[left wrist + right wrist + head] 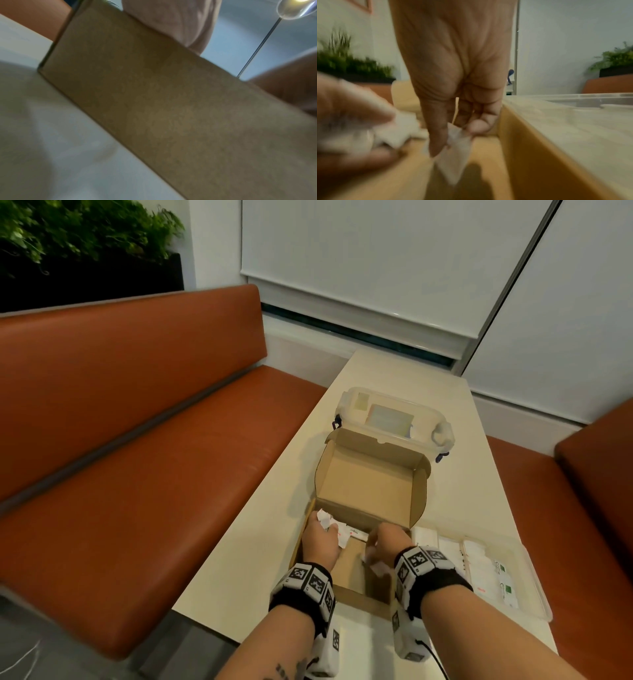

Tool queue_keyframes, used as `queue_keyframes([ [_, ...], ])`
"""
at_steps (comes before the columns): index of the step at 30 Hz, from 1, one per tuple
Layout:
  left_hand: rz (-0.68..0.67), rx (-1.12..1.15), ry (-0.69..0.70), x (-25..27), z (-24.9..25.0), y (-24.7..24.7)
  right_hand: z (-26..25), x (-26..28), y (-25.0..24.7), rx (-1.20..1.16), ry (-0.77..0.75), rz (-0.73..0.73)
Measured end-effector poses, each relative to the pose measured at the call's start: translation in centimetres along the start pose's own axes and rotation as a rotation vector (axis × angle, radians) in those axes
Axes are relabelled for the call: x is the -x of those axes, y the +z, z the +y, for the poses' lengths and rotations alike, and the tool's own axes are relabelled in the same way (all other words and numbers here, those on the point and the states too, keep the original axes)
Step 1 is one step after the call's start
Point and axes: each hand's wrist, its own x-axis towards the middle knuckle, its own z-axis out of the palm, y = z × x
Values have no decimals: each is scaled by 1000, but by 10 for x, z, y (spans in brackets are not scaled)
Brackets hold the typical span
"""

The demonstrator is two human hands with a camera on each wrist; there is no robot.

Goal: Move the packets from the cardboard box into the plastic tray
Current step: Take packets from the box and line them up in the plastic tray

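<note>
- Presently, both hands work inside the cardboard box (363, 587).
- Right hand (453, 67) pinches a packet (453, 155); left hand (320, 542) grips packets (323, 518).
- Advise lifting clear of the box wall before crossing to the plastic tray (534, 587) beside the box.

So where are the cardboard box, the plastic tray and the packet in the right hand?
cardboard box (370, 491): head view, inside of the raised lid.
plastic tray (534, 587): head view, right rim.
packet (453, 159): right wrist view, hanging middle.

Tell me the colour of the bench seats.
Rust orange; the bench shows best in the head view.
</note>
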Motion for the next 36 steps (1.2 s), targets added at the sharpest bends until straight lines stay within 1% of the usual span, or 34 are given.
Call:
queue_keyframes([
  [3, -29, -13, 26, -1, -2, 0, -9, -1, -17, -237, -82, 50],
  [6, -83, 122, -15, 0, 2, 0, -20, -6, -24, -417, -122, 46],
  [8, -110, 198, -44, 0, 6, 0, -27, -7, -21, -472, -131, 66],
  [9, -124, 237, -67, 0, 7, 0, -29, -8, -18, -486, -137, 97],
  [12, -171, 325, -110, 3, 8, -2, -30, -12, -10, -493, -120, 260],
  [13, -176, 306, -92, 2, 8, -2, -29, -14, -7, -539, -97, 285],
  [15, -163, 226, -35, 3, 7, -4, -27, -17, -6, -659, -68, 281],
  [17, -117, 202, -13, 4, 7, -5, -26, -20, -6, -720, -64, 298],
  [18, -80, 199, -8, 4, 7, -5, -24, -21, -6, -691, -59, 327],
  [20, 5, 202, 7, 5, 9, -6, -20, -24, -6, -480, -34, 383],
  [21, 37, 211, 8, 6, 9, -6, -18, -24, -5, -356, -24, 350],
  [23, 84, 203, 10, 6, 11, -7, -15, -25, 1, -149, -15, 234],
  [26, 135, 111, 34, 8, 12, -8, -14, -28, 12, 34, -73, 110],
  [28, 144, 94, 44, 9, 13, -8, -15, -30, 18, 89, -90, 101],
  [31, 127, 90, 38, 11, 14, -9, -15, -32, 22, 122, -60, 123],
  [36, 97, 88, 21, 8, 14, -8, -14, -34, 23, 103, 23, 78],
])
